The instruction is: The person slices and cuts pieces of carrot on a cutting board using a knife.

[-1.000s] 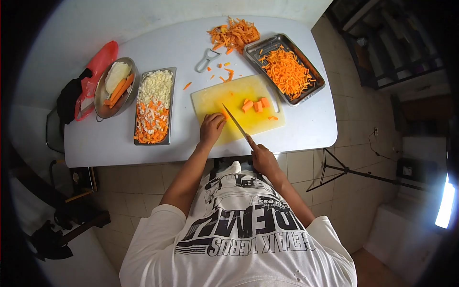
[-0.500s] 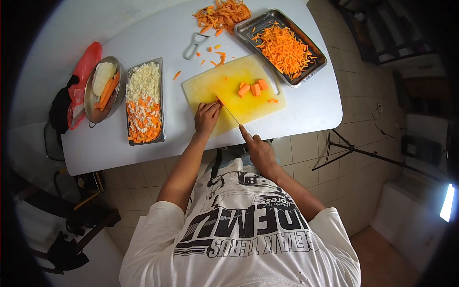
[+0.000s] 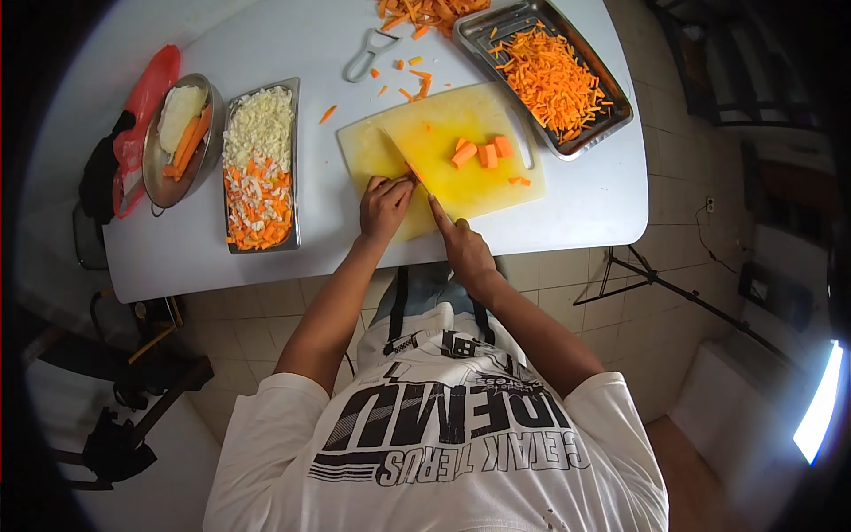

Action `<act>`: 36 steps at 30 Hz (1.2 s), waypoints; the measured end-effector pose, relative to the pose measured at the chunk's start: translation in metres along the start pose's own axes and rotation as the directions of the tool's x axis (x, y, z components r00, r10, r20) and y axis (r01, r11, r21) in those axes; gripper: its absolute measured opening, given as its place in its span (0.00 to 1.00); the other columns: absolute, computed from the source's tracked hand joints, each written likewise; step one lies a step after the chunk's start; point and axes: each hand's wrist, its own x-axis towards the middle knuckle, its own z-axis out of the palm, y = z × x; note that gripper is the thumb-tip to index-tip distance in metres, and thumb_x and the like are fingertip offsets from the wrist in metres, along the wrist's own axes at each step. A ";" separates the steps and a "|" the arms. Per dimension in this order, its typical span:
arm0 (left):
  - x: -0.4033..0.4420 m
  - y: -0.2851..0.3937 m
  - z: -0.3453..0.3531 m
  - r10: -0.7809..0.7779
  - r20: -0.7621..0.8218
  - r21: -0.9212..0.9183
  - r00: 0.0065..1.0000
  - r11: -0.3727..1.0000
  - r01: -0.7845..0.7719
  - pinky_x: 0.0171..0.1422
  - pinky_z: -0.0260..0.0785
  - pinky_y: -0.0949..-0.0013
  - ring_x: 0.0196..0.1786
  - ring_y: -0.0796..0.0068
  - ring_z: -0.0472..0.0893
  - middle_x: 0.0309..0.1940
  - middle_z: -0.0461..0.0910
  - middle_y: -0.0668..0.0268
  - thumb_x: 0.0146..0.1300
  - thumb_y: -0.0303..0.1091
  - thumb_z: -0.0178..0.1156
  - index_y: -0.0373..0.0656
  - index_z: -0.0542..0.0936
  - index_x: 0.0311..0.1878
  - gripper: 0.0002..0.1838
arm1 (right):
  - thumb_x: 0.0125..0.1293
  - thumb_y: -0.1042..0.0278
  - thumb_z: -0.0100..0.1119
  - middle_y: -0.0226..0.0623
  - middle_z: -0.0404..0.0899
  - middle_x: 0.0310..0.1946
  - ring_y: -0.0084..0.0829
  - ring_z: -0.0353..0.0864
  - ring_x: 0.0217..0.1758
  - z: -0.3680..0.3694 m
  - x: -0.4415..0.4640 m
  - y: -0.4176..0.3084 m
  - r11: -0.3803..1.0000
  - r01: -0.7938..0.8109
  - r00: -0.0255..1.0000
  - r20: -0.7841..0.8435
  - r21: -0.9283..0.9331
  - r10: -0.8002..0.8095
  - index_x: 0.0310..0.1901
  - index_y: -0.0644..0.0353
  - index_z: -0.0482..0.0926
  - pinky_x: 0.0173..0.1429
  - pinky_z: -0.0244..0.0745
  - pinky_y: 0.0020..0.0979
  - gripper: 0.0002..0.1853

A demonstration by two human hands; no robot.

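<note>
My right hand grips the handle of a kitchen knife, whose blade lies slantwise over the yellow-stained cutting board. Close to the blade's left side, my left hand is closed with bent fingertips on a piece of carrot. Most of that piece is hidden by the fingers and blade. Several thick carrot chunks sit on the board's right half, with small carrot bits below them.
A metal tray of carrot sticks overlaps the board's upper right corner. Peelings and a peeler lie at the far side. To the left are a tray of chopped vegetables and a metal bowl with whole carrots.
The knife has moved further forward over the board, its blade now reaching past the left hand's fingertips. My right hand has come nearer to the left. The whole view has shifted slightly.
</note>
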 end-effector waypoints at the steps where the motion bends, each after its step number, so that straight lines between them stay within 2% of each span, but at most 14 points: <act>1: -0.001 0.000 0.000 0.005 0.000 0.000 1.000 1.000 -0.005 0.46 0.72 0.66 0.40 0.65 0.80 0.39 0.87 0.67 0.56 0.26 0.67 0.42 0.85 0.36 0.05 | 0.62 0.80 0.51 0.47 0.75 0.30 0.43 0.83 0.25 -0.003 -0.009 0.001 1.000 -0.007 1.000 0.027 0.002 0.007 0.78 0.41 0.43 0.31 0.81 0.39 0.45; 3: 0.003 -0.001 0.001 0.022 -0.018 -0.001 1.000 1.000 -0.022 0.46 0.72 0.66 0.39 0.66 0.80 0.39 0.87 0.67 0.56 0.26 0.67 0.43 0.85 0.37 0.05 | 0.62 0.80 0.52 0.47 0.75 0.30 0.43 0.83 0.25 -0.013 -0.035 0.006 1.000 -0.008 0.998 0.065 0.000 0.008 0.78 0.40 0.44 0.31 0.81 0.39 0.46; 6: 0.004 -0.002 0.000 0.033 -0.048 0.003 0.998 0.999 -0.033 0.46 0.71 0.67 0.39 0.66 0.80 0.39 0.87 0.67 0.56 0.26 0.67 0.43 0.85 0.37 0.05 | 0.61 0.82 0.52 0.51 0.76 0.31 0.51 0.81 0.27 -0.022 -0.066 0.016 0.994 -0.102 0.972 0.216 0.037 0.091 0.78 0.40 0.44 0.34 0.80 0.46 0.46; 10: 0.000 0.001 0.002 0.008 -0.040 -0.005 0.999 1.000 -0.008 0.46 0.72 0.67 0.39 0.66 0.80 0.40 0.86 0.68 0.55 0.27 0.69 0.44 0.86 0.39 0.08 | 0.62 0.81 0.51 0.49 0.76 0.30 0.50 0.81 0.26 -0.011 -0.023 0.012 0.989 -0.008 1.000 0.004 0.151 0.007 0.77 0.36 0.44 0.33 0.80 0.45 0.46; 11: 0.000 0.001 0.002 0.001 -0.040 -0.001 0.999 1.000 -0.001 0.46 0.72 0.66 0.39 0.66 0.80 0.40 0.86 0.68 0.55 0.28 0.69 0.44 0.86 0.39 0.08 | 0.62 0.80 0.51 0.50 0.77 0.32 0.52 0.82 0.28 -0.010 -0.011 0.007 0.985 -0.010 1.000 -0.021 0.173 0.014 0.77 0.37 0.44 0.34 0.81 0.47 0.45; 14: 0.002 0.001 0.000 0.003 -0.065 0.003 0.998 1.000 -0.003 0.44 0.73 0.66 0.38 0.66 0.79 0.39 0.86 0.69 0.54 0.28 0.69 0.43 0.86 0.39 0.08 | 0.62 0.80 0.50 0.51 0.78 0.34 0.53 0.83 0.30 -0.021 -0.005 0.004 0.994 -0.059 0.992 0.113 0.094 0.048 0.77 0.37 0.44 0.35 0.81 0.47 0.45; 17: 0.003 0.003 -0.002 0.002 -0.071 -0.002 0.997 1.000 -0.002 0.44 0.73 0.66 0.38 0.66 0.79 0.40 0.86 0.69 0.54 0.27 0.69 0.43 0.86 0.39 0.08 | 0.62 0.81 0.50 0.52 0.78 0.35 0.53 0.83 0.31 -0.040 -0.016 -0.001 0.986 -0.130 0.974 0.198 0.105 0.107 0.77 0.38 0.44 0.36 0.82 0.48 0.45; 20: 0.003 0.003 -0.002 -0.008 -0.055 -0.008 0.998 1.000 0.007 0.44 0.72 0.66 0.38 0.66 0.78 0.41 0.86 0.68 0.54 0.27 0.69 0.42 0.86 0.39 0.08 | 0.60 0.80 0.52 0.52 0.78 0.32 0.54 0.82 0.31 -0.036 -0.026 -0.001 0.987 -0.084 0.985 0.163 0.140 0.061 0.77 0.42 0.46 0.37 0.81 0.48 0.46; 23: 0.002 0.000 0.000 -0.001 -0.055 -0.022 0.998 1.000 -0.001 0.44 0.72 0.66 0.38 0.65 0.78 0.41 0.85 0.68 0.54 0.26 0.69 0.42 0.86 0.39 0.08 | 0.59 0.80 0.53 0.52 0.78 0.32 0.54 0.82 0.30 -0.031 -0.029 -0.001 0.990 -0.076 0.987 0.148 0.120 0.057 0.77 0.42 0.46 0.37 0.80 0.49 0.46; 26: -0.001 -0.002 -0.001 0.004 -0.052 -0.028 0.999 1.000 -0.005 0.44 0.72 0.65 0.39 0.65 0.79 0.40 0.85 0.68 0.54 0.25 0.69 0.41 0.86 0.38 0.08 | 0.58 0.81 0.53 0.51 0.78 0.32 0.53 0.83 0.30 -0.035 -0.027 -0.003 0.994 -0.079 0.985 0.162 0.078 0.066 0.77 0.41 0.46 0.36 0.81 0.48 0.47; 29: 0.001 0.003 -0.004 -0.009 -0.050 -0.022 0.999 1.000 0.008 0.44 0.72 0.64 0.39 0.64 0.79 0.39 0.84 0.67 0.54 0.25 0.68 0.40 0.86 0.39 0.08 | 0.60 0.82 0.52 0.48 0.78 0.32 0.48 0.84 0.27 -0.039 -0.030 -0.006 0.999 -0.042 0.993 0.112 0.012 0.040 0.77 0.40 0.46 0.31 0.82 0.42 0.46; 33: 0.001 0.002 -0.003 0.000 -0.068 -0.034 0.998 0.999 -0.002 0.43 0.72 0.63 0.40 0.64 0.79 0.39 0.83 0.67 0.53 0.24 0.69 0.40 0.86 0.38 0.08 | 0.57 0.83 0.54 0.49 0.77 0.32 0.49 0.83 0.28 -0.038 -0.030 -0.008 0.999 -0.044 0.991 0.129 0.017 0.042 0.78 0.45 0.44 0.33 0.81 0.43 0.49; 36: 0.000 -0.001 -0.003 -0.020 -0.036 -0.099 0.999 0.995 0.016 0.48 0.72 0.62 0.41 0.60 0.79 0.39 0.83 0.64 0.57 0.25 0.66 0.40 0.85 0.39 0.07 | 0.57 0.83 0.54 0.50 0.76 0.33 0.49 0.82 0.27 -0.034 -0.033 -0.007 0.999 -0.041 0.990 0.133 0.021 0.038 0.78 0.45 0.44 0.33 0.81 0.43 0.48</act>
